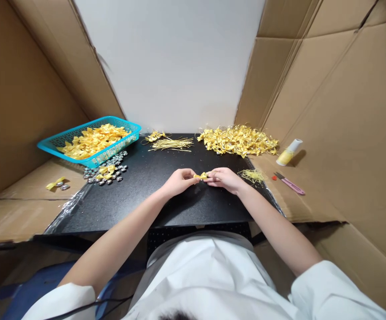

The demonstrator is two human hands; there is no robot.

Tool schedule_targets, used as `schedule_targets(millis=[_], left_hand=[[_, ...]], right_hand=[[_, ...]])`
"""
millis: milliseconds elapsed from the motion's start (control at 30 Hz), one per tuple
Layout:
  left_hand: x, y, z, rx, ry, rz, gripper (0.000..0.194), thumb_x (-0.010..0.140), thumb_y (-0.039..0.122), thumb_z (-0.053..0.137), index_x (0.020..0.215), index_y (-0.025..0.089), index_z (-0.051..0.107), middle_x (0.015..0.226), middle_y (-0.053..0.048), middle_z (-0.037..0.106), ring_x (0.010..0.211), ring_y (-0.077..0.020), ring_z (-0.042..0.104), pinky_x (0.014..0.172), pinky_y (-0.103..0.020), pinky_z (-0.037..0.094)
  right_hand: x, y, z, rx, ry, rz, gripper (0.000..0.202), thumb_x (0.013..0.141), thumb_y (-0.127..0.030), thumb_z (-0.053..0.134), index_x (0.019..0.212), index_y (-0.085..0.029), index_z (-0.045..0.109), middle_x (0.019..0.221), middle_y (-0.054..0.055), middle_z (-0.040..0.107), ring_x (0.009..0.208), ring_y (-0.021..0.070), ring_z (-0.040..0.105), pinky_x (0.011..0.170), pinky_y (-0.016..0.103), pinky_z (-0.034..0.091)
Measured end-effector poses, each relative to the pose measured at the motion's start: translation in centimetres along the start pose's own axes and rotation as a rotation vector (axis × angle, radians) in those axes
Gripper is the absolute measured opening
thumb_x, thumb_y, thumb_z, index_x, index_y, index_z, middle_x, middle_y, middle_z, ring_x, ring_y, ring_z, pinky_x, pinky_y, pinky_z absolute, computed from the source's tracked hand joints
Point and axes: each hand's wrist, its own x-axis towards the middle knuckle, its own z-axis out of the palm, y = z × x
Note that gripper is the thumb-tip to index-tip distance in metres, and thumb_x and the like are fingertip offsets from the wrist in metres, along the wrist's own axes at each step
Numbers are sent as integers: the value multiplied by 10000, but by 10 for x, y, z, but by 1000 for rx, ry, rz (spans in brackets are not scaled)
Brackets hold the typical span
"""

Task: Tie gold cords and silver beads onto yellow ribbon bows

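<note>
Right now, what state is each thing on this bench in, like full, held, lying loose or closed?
Yellow bow: pinched between both hands.
Left hand: closed on the bow.
Right hand: closed on the bow.
Blue basket: heaped with yellow ribbon pieces, tilted.
Pile of bows: loose heap at the back.
Gold ties: lying in a bundle.
Snips: lying on cardboard, blades look closed.
Spool: lying on its side.

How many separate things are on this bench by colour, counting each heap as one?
Yellow: 7 – ribbon in basket, bow pile, strips, thread tuft, spool, stray bow, bow in both hands
Blue: 1 – basket
Silver: 1 – bead heap
Pink: 1 – snips
Total: 10
</note>
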Motion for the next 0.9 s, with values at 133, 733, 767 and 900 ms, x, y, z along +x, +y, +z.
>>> schedule_targets(millis=[133, 733, 767, 900], left_hand=[[-2, 5, 1, -214, -66, -25, 286, 620, 376, 748, 669, 155, 573, 677, -32, 675, 632, -134, 600, 627, -256, 417], [0, 10, -1, -332, 237, 19, 260, 613, 387, 756, 711, 163, 670, 729, -33, 697, 627, -124, 568, 599, -246, 407], [0, 9, -1, -320, 257, 32, 260, 616, 392, 752, 707, 163, 668, 730, -34, 698, 647, -133, 582, 624, -252, 422], [-1, 7, 0, -204, 267, 74, 263, 642, 398, 736, 720, 153, 677, 722, -36, 696, 671, -145, 604, 665, -262, 444]], right_hand=[[4, -3, -2, 138, 23, -106, 111, 779, -73, 591, 732, -156, 647, 881, 81, 758, 856, 146, 728, 798, 242, 586], [-9, -13, -13, 36, -228, -11, 63, 749, -130, 669, 718, -140, 614, 759, 84, 751, 719, 165, 734, 744, 287, 599], [-10, -15, -15, 50, -236, -20, 54, 744, -131, 666, 724, -143, 617, 749, 74, 750, 710, 163, 732, 743, 287, 599], [-9, -20, -22, 89, -213, -109, 38, 744, -165, 657, 738, -160, 620, 760, 52, 749, 720, 156, 728, 732, 276, 592]])
